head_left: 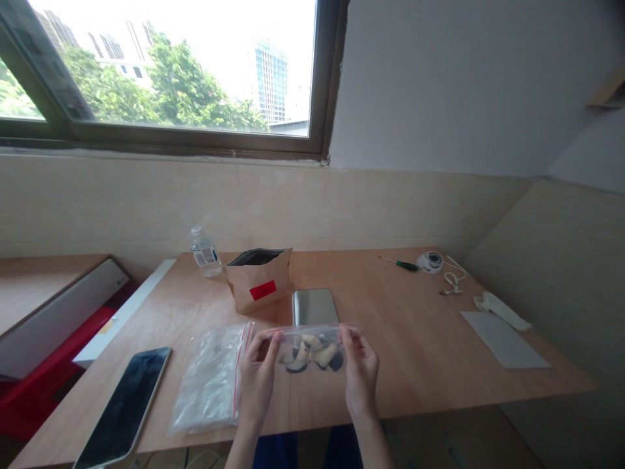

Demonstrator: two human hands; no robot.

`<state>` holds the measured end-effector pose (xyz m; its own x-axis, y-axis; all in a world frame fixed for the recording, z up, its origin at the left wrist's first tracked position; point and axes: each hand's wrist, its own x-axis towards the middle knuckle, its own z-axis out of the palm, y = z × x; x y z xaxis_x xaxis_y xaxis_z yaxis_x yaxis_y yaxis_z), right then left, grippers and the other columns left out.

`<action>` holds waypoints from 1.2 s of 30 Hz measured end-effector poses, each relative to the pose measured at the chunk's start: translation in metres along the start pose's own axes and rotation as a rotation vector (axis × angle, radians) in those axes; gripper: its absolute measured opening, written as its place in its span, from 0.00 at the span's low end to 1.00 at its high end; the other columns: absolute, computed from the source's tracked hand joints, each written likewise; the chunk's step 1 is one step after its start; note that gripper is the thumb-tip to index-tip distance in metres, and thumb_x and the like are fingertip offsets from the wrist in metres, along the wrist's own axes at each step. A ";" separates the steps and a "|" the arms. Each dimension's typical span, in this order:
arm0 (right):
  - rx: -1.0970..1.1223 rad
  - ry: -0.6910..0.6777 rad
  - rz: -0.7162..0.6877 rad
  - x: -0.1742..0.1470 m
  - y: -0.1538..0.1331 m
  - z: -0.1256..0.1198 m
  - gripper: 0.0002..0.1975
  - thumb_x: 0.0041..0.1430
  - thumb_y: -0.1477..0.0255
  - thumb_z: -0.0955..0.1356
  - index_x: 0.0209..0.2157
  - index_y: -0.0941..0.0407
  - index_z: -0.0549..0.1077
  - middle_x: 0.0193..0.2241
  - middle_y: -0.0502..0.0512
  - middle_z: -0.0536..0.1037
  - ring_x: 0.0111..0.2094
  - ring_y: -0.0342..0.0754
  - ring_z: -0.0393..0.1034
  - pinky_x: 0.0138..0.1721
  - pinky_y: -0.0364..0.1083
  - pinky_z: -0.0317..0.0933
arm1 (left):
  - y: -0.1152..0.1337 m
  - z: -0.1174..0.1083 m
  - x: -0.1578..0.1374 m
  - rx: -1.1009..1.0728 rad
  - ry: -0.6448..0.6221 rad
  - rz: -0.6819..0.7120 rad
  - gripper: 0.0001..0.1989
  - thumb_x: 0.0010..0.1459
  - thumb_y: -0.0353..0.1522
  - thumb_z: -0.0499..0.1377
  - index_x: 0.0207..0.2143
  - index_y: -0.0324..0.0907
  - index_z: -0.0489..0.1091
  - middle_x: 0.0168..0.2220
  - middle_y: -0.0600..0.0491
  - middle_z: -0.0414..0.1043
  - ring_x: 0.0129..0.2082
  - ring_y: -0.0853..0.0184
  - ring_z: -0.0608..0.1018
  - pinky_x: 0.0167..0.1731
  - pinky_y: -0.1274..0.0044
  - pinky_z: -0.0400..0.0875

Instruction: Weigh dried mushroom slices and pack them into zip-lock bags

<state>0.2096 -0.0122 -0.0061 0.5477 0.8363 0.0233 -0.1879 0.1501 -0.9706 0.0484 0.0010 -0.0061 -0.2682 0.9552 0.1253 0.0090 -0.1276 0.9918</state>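
A small clear zip bag [312,357] with several pale, dark-edged pieces inside is stretched between my hands above the table's front part. My left hand [260,368] pinches its left top corner, thumb toward me. The right top corner is gripped by my right hand [360,366] in the same way. Just behind the bag lies a flat silver-topped device [315,306], its near end hidden. A stack of empty zip bags [209,378] with a red seal line lies left of my left hand. Farther back stands an open brown paper pouch [261,281] with a red label.
A dark-screened phone or tablet [127,404] lies at the front left. A plastic bottle [205,253] stands at the back. On the right are a green-handled screwdriver [406,266], a white dome camera [430,262], a cable [453,283], a white sheet [505,339] and a crumpled white item [502,311].
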 end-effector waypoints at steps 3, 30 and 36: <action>-0.017 -0.082 -0.025 -0.001 -0.001 0.002 0.14 0.53 0.60 0.69 0.30 0.57 0.74 0.29 0.54 0.77 0.33 0.48 0.71 0.36 0.45 0.64 | 0.000 0.004 -0.004 -0.018 0.004 -0.005 0.14 0.53 0.43 0.59 0.29 0.41 0.72 0.27 0.54 0.73 0.28 0.67 0.74 0.29 0.79 0.68; -0.164 -0.143 -0.054 -0.002 -0.009 -0.005 0.13 0.51 0.61 0.70 0.30 0.57 0.75 0.28 0.53 0.78 0.32 0.48 0.73 0.35 0.44 0.66 | 0.002 0.007 -0.005 0.001 -0.057 -0.034 0.14 0.51 0.42 0.61 0.26 0.40 0.68 0.23 0.56 0.70 0.24 0.70 0.72 0.24 0.81 0.64; -0.129 -0.113 -0.006 -0.002 -0.009 -0.007 0.15 0.51 0.59 0.70 0.31 0.57 0.76 0.28 0.54 0.79 0.31 0.48 0.73 0.34 0.43 0.66 | 0.009 0.010 -0.009 0.018 -0.074 0.014 0.13 0.53 0.41 0.60 0.28 0.39 0.71 0.24 0.55 0.71 0.25 0.70 0.73 0.25 0.81 0.66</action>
<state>0.2156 -0.0190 0.0013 0.4523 0.8905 0.0492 -0.0747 0.0928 -0.9929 0.0607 -0.0060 0.0021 -0.1956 0.9706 0.1401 0.0293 -0.1370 0.9901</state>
